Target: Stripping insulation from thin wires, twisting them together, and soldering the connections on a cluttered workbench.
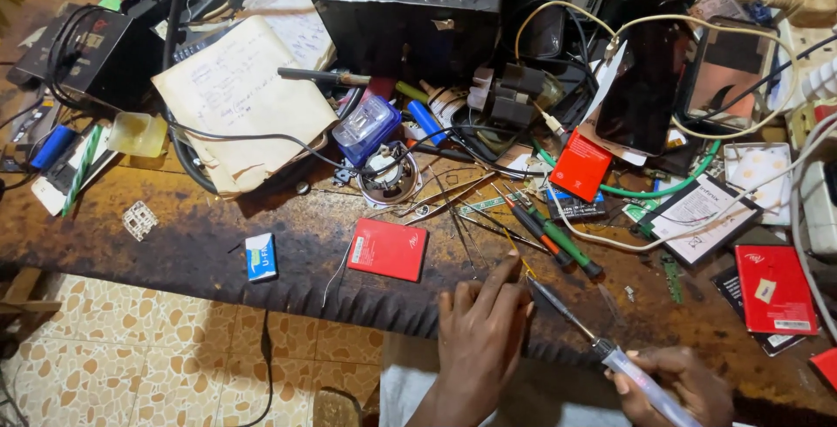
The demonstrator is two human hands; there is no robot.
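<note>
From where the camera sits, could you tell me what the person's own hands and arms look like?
Both hands, the left hand and the right hand, are bare: no gloves, rings or watch show. No sleeve reaches either wrist in view. The forearms are mostly cut off by the frame's lower edge.

Your right hand [676, 383] and the soldering iron [610, 353] handle run off the bottom edge; whatever's under your left hand [479, 327] is hidden.

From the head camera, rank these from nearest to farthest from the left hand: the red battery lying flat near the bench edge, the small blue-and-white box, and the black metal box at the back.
1. Red battery: just up and left of the left hand, near the bench's front edge.
2. Small blue-and-white box: farther left along the same edge.
3. Black metal box: at the back of the bench, clearly farthest.
</note>
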